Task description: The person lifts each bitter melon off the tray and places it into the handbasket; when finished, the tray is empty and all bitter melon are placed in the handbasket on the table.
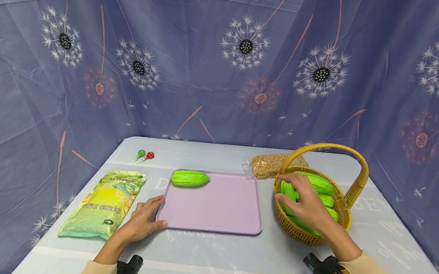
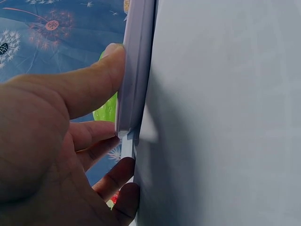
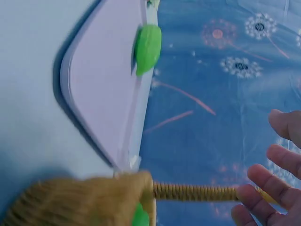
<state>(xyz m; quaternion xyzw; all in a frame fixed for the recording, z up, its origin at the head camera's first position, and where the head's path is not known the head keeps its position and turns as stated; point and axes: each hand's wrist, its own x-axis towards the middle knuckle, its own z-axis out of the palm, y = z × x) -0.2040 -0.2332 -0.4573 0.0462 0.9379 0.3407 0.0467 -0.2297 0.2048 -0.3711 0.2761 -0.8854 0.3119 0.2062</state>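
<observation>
My left hand (image 1: 144,221) holds the near-left corner of a shallow lilac tray (image 1: 220,205), thumb and fingertips against its rim (image 2: 136,70). A bright green, ribbed, gourd-like vegetable (image 1: 189,178) lies at the tray's far left, its pointed end to the right. Over a round wicker basket (image 1: 298,234) with a tall handle (image 1: 336,146), my right hand (image 1: 307,203) hovers with its fingers spread and nothing in them. Several more green gourds (image 1: 316,183) fill that basket, partly hidden by the hand. In the right wrist view the right hand (image 3: 277,183) appears beside the handle.
A yellow-green printed bag (image 1: 103,205) lies left of the tray. Green (image 1: 141,153) and red lollipops (image 1: 150,155) lie at the back left. A clear pack of brown grains (image 1: 269,165) lies behind the basket. A blue dandelion-print curtain (image 1: 195,62) encloses the table.
</observation>
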